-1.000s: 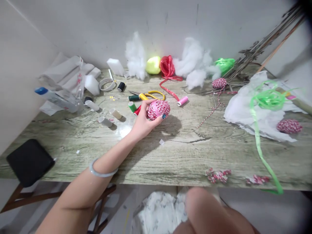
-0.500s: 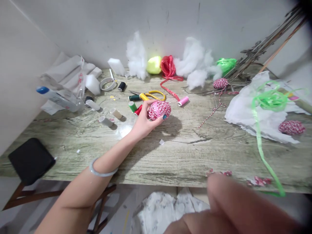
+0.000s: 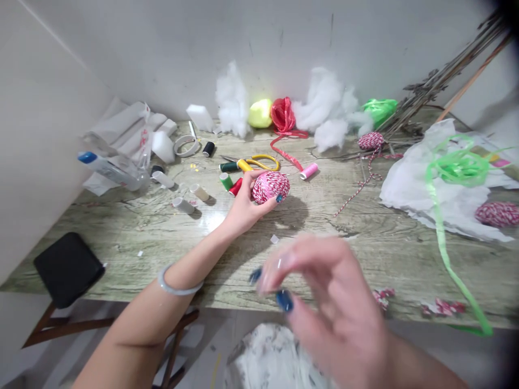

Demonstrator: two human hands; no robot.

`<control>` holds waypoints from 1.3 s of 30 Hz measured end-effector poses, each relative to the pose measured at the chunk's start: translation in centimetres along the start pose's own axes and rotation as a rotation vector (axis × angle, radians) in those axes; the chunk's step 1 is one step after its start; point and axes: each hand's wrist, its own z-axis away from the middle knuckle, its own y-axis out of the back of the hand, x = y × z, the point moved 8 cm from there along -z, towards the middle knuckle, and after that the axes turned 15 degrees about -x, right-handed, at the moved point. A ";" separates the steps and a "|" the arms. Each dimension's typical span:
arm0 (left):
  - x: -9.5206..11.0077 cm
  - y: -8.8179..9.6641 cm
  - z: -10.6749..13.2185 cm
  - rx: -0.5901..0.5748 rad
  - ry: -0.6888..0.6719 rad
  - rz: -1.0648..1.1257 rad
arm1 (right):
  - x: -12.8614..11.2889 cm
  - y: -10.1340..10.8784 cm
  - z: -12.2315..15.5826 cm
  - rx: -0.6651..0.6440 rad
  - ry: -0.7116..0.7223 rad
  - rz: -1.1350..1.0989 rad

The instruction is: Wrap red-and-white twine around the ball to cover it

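Observation:
My left hand (image 3: 243, 208) reaches across the wooden table (image 3: 133, 232) and wraps its fingers round a red-and-white twine ball (image 3: 271, 186) resting on the tabletop. My right hand (image 3: 332, 308) hovers blurred near the camera above the table's front edge, fingers loosely curled and apart, with dark blue nails; nothing shows in it. Yellow-handled scissors (image 3: 259, 161) and several small thread spools (image 3: 227, 181) lie just behind the held ball.
Two more twine balls (image 3: 371, 140) (image 3: 498, 213) lie at right, by white paper (image 3: 425, 189) and green ribbon (image 3: 446, 237). White stuffing (image 3: 328, 111), a red ribbon bundle (image 3: 283, 113) and dry twigs (image 3: 441, 81) line the wall. A black stool (image 3: 67, 267) stands at left.
My right hand has risen from the bottom edge into the middle of the view, fingers now visible. The left hand keeps its hold on the twine ball; the view shifted slightly.

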 end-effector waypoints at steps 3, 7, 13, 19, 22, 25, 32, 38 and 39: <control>0.0 0.0 0.0 0.004 0.007 0.023 | 2.8 5.7 -2.0 0.200 -0.091 0.098; -0.7 -0.4 0.2 -0.008 0.113 0.111 | 8.2 10.0 -3.7 0.248 -0.298 0.185; -0.4 -0.7 0.4 -0.021 0.119 0.154 | 14.5 6.7 -3.6 -0.010 -0.533 -0.225; -1.0 -0.6 0.6 0.018 0.193 0.205 | 13.7 6.7 -3.2 -0.076 -0.474 0.046; -1.8 -0.9 0.6 0.012 0.237 0.263 | 13.7 6.9 -3.3 -0.096 -0.431 0.065; -2.4 -1.4 0.5 -0.040 0.248 0.344 | 14.8 6.4 -3.3 -0.103 -0.467 -0.107; -2.2 -2.5 0.7 -0.185 0.251 0.389 | 16.7 5.9 -2.9 -0.022 -0.604 -0.444; 0.4 -2.1 0.3 -0.283 0.046 0.200 | 17.0 6.7 -2.5 0.027 -0.664 -0.405; 0.7 -2.2 0.3 -0.310 0.020 0.185 | 17.0 6.9 -2.4 0.030 -0.664 -0.399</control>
